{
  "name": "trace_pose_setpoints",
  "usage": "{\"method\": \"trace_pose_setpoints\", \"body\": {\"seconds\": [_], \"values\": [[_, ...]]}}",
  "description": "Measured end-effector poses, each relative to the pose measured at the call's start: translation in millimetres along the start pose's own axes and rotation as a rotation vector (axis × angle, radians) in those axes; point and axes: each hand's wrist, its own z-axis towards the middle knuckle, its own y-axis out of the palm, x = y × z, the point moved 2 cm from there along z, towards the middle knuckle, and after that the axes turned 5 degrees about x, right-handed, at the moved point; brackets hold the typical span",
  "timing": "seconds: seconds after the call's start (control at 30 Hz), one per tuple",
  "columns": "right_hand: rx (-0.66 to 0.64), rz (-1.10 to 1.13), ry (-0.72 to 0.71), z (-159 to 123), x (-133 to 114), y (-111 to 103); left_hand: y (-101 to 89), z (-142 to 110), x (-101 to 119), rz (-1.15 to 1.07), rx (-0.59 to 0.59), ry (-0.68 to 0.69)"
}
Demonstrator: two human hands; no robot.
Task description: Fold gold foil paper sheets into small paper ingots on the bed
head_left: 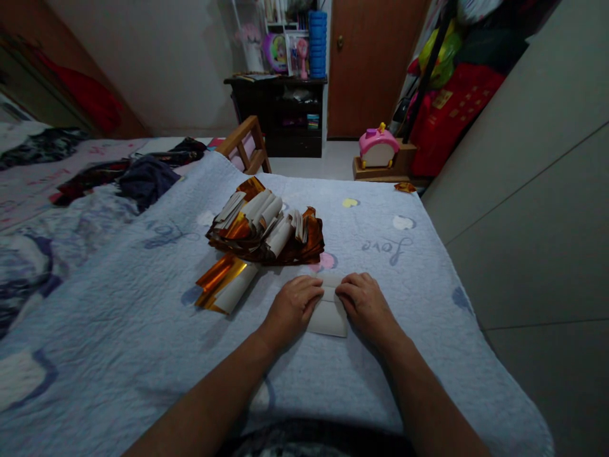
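Note:
A small white sheet of paper (328,320) lies on the bed cover in front of me, with a crease across it and its far part folded. My left hand (295,303) pinches the fold at its left side, fingers bent and pressed together. At the right side of the same fold, my right hand (365,306) is closed on the paper in a like way. The fingertips hide the paper's side edges. Just left of my left hand rests a curled gold foil sheet (221,285) with a white back. Beyond it sits a heap of gold and white foil papers (266,225).
A light blue quilted cover (380,222) spreads under everything. At its far right corner lies a small gold foil piece (405,188). Clothes (147,181) are piled at the left, near a wooden rail (257,146). A pale cabinet (533,222) stands close on the right.

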Motion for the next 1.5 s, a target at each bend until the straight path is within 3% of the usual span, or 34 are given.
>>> {"method": "trace_pose_setpoints", "body": {"seconds": [0.23, 0.57, 0.93, 1.17, 1.5], "values": [[-0.125, 0.067, 0.017, -10, -7, -10, -1.5, 4, 0, -0.002, 0.002, 0.064], [-0.263, 0.183, 0.024, -14, -9, -25, -0.5, 4, -3, -0.020, -0.045, 0.006], [-0.217, 0.076, 0.039, -13, -22, -20, -2.8, 5, -1, -0.019, -0.066, -0.009], [-0.232, 0.118, -0.030, -19, -15, -19, -2.0, 5, -4, -0.035, -0.063, -0.005], [-0.211, 0.138, -0.004, -13, -15, -21, -3.3, 5, -4, -0.036, -0.094, -0.020]]}}
